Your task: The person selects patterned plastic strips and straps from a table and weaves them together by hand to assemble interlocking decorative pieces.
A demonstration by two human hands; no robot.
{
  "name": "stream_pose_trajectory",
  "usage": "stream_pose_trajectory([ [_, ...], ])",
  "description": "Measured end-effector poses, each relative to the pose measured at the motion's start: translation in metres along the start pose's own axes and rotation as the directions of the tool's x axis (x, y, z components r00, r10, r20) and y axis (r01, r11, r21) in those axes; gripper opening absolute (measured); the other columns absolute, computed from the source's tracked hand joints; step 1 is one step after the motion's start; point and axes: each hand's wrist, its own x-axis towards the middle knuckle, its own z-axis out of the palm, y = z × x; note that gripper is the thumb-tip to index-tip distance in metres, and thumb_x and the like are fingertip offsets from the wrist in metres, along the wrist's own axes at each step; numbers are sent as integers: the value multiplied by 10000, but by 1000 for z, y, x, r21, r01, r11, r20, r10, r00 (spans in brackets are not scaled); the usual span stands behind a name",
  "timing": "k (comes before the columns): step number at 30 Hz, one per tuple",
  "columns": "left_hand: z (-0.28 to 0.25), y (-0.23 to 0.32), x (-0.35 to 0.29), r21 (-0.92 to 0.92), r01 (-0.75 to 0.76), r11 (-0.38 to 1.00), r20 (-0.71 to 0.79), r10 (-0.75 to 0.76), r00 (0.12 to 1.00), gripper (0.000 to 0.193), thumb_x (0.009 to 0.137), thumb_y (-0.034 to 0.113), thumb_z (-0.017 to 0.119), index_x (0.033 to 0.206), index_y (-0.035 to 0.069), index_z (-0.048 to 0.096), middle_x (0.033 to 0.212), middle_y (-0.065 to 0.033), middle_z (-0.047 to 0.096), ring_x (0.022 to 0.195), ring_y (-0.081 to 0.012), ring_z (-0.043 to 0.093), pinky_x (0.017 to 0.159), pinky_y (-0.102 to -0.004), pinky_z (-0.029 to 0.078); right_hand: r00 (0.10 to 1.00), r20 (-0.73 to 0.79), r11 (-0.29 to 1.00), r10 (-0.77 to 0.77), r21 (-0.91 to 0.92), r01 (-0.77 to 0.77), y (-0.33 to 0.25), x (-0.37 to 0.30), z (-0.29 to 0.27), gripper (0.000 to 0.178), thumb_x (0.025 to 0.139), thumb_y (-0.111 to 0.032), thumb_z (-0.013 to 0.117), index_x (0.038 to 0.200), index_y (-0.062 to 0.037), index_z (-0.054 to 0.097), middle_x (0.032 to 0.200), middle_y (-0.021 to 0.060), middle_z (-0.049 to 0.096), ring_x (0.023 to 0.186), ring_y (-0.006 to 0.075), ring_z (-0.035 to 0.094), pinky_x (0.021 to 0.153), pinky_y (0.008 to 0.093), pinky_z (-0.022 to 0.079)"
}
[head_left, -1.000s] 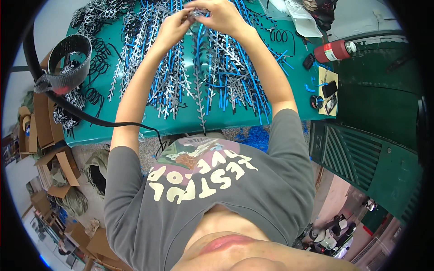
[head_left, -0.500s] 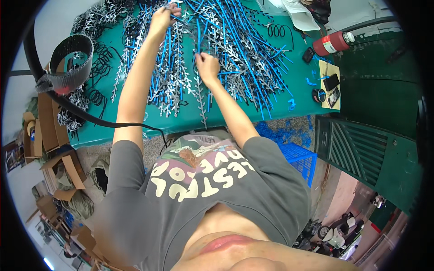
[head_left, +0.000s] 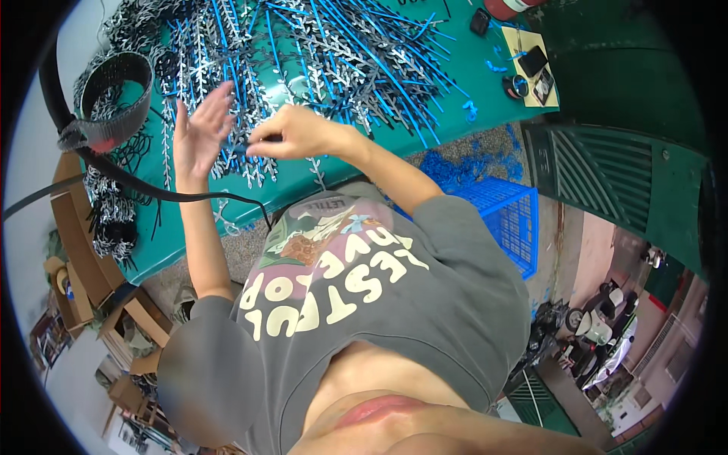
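Observation:
My left hand [head_left: 199, 142] is raised over the near left part of the green table [head_left: 168, 241], its fingers stretched and apart, holding nothing. Close beside it, my right hand [head_left: 299, 133] is closed, with the fingertips pinched together and pointing left. A small dark bit shows at those fingertips, too blurred to name. Beneath and beyond both hands lie many silver-and-black leafy strands [head_left: 199, 53], mixed with thin blue tubes [head_left: 402, 92]. One leafy strand [head_left: 318, 173] reaches toward the table's near edge.
A black hose [head_left: 152, 200] arches across the left side, near a ring of clear ribbed plastic [head_left: 114, 133]. A pale yellow board [head_left: 523, 38] at right carries dark small items. Off the table stand a blue crate [head_left: 523, 220] and cardboard boxes [head_left: 85, 250]; blue scraps [head_left: 462, 168] litter the floor.
Both hands have come back from among the strands toward the near left. My left hand has opened; my right hand has moved left beside it. The view has shifted, too.

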Motion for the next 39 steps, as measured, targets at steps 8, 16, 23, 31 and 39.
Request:
stream_pose_trajectory([
  [8, -14, 31, -94, 207, -565, 799, -92, 591, 802, 323, 939, 194, 406, 1212, 24, 441, 620, 37, 350, 551, -80, 301, 598, -225, 326, 807, -507, 770, 303, -368, -521, 93, -34, -46, 352, 826, -364, 531, 1066, -113, 590, 947, 164, 620, 854, 325, 601, 745, 382, 470],
  [16, -51, 86, -133, -30, -655, 755, -177, 641, 747, 201, 926, 173, 415, 1030, 23, 499, 590, 7, 336, 543, -104, 284, 564, -219, 303, 690, -615, 862, 382, -32, -506, 197, -94, -100, 209, 795, -158, 538, 940, -54, 647, 797, 77, 660, 723, 144, 611, 682, 250, 468],
  [23, -73, 92, -153, 108, -659, 744, -231, 664, 711, 240, 919, 219, 456, 1004, 1, 507, 616, -3, 318, 580, -123, 308, 543, -232, 288, 835, -473, 764, 282, -415, -493, 155, -75, -85, 186, 707, -188, 522, 762, -48, 631, 763, 100, 600, 791, 251, 562, 729, 337, 444],
  [31, -144, 64, -168, 418, -351, 838, -422, 521, 742, 374, 932, 300, 381, 1143, -3, 442, 1052, -142, 525, 984, -278, 509, 911, -435, 391, 987, -161, 349, -16, -926, -146, 106, -119, -80, 87, 642, -74, 611, 723, -95, 586, 807, 38, 582, 924, 241, 529, 836, 363, 408],
  [39, -167, 96, -186, 395, -463, 793, -528, 609, 592, 372, 940, 314, 349, 1110, -8, 430, 1170, -180, 493, 1067, -313, 492, 956, -477, 376, 881, -429, 35, 198, -895, -444, 121, -160, -90, 53, 708, -141, 602, 749, -162, 629, 782, 16, 634, 904, 221, 542, 804, 388, 391],
])
